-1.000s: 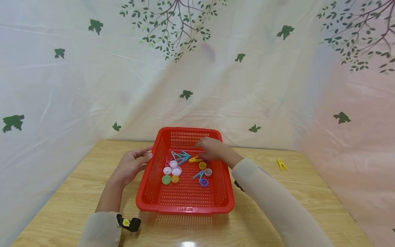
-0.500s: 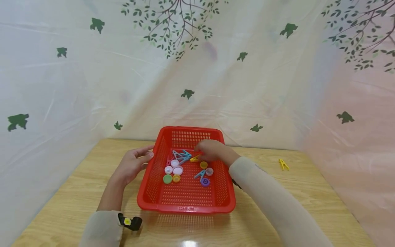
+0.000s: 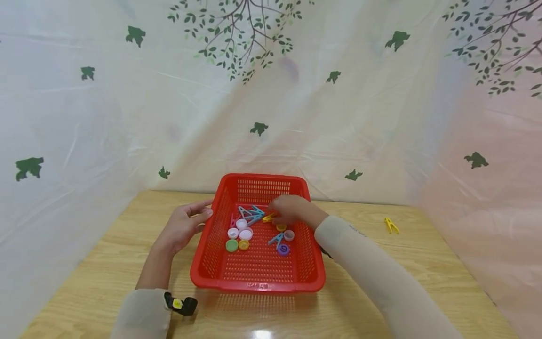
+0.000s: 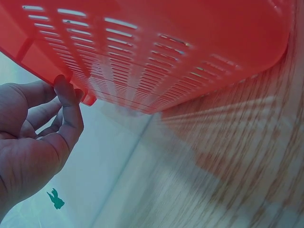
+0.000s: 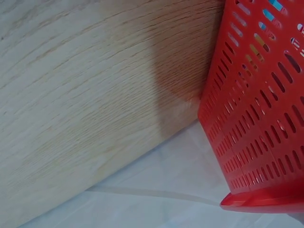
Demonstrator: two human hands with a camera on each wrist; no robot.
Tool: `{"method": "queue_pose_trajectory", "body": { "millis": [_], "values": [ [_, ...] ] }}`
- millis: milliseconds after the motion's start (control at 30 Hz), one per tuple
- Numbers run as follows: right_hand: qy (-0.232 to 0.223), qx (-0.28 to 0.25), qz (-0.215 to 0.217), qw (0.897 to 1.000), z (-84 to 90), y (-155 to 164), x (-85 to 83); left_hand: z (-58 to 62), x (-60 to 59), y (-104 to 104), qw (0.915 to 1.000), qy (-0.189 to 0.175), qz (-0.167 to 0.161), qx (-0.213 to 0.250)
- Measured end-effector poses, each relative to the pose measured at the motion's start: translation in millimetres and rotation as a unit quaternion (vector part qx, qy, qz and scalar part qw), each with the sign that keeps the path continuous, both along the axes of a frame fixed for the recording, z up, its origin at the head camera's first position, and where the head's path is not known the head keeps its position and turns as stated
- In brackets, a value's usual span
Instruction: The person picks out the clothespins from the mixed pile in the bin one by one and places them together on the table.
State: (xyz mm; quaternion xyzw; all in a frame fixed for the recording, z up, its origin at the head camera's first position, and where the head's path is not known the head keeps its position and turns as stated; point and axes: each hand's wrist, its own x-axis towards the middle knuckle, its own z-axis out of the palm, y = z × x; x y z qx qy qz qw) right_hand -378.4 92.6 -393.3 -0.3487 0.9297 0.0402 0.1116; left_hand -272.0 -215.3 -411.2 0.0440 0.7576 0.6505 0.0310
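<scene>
Left hand (image 3: 185, 227) touches the outside of the basket's (image 3: 258, 286) left wall near its rim, with fingers loosely bent and a little apart. The head view hides where the tips meet the rim; the left wrist view shows them against it, with light coming through the slots below.

Inside the basket, which sits on the worktop (image 3: 423, 254), a purple cap (image 3: 283, 249), a green cap (image 3: 231, 245) and a yellow cap (image 3: 243, 245) lie nearest the wearer. Behind them are three whitish caps (image 3: 245, 234) in a cluster at left; at right, a blue clip (image 3: 277, 239) lies between the purple cap and a pale cap (image 3: 289, 235).

Farther in, the right hand (image 3: 290, 209) reaches down just beside a yellow clip (image 3: 268, 217), over a second yellow cap (image 3: 281, 227). Its fingertips are hidden, so whether they pinch anything cannot be told; the right wrist view shows mostly the slotted outer wall, with specks of blue and yellow behind it. Bluish clips (image 3: 254, 219) and a pink clip (image 3: 234, 220) lie left of that hand.

Beyond the basket's right side, a lone yellow clip (image 3: 391, 225) rests on the worktop, before a leaf-printed sheet (image 3: 195, 117).
</scene>
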Motion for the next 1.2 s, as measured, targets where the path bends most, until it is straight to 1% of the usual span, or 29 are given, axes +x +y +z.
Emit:
{"method": "queue_pose_trajectory", "body": {
  "millis": [167,333,500,667,833,1033,1200],
  "values": [
    [0.001,0.006,0.005,1.000,2.4,-1.2,2.4,0.2,0.3,-0.7,1.0000,-0.001,0.002,0.004],
    [0.007,0.016,0.013,1.000,0.6,-2.8,1.4,0.3,-0.3,-0.9,1.0000,0.002,0.000,0.004],
    [0.001,0.019,0.023,1.000,-0.1,-3.0,-0.2,0.1,-0.6,-1.0,1.0000,0.005,-0.003,0.004],
    [-0.006,0.010,0.030,0.999,0.3,-3.4,0.6,0.0,-0.2,-1.3,1.0000,0.002,0.002,0.006],
    [-0.019,-0.002,0.022,1.000,-0.2,-2.9,3.0,-0.9,0.3,-1.0,1.0000,-0.002,0.001,0.005],
    [-0.004,-0.023,0.030,0.999,-0.9,-1.2,2.5,-1.0,-0.8,-0.3,1.0000,-0.004,0.000,0.007],
    [-0.003,-0.046,0.041,0.998,1.0,-0.9,3.4,-1.0,-1.6,-0.3,0.9999,-0.007,0.000,0.011]
  ]
}}
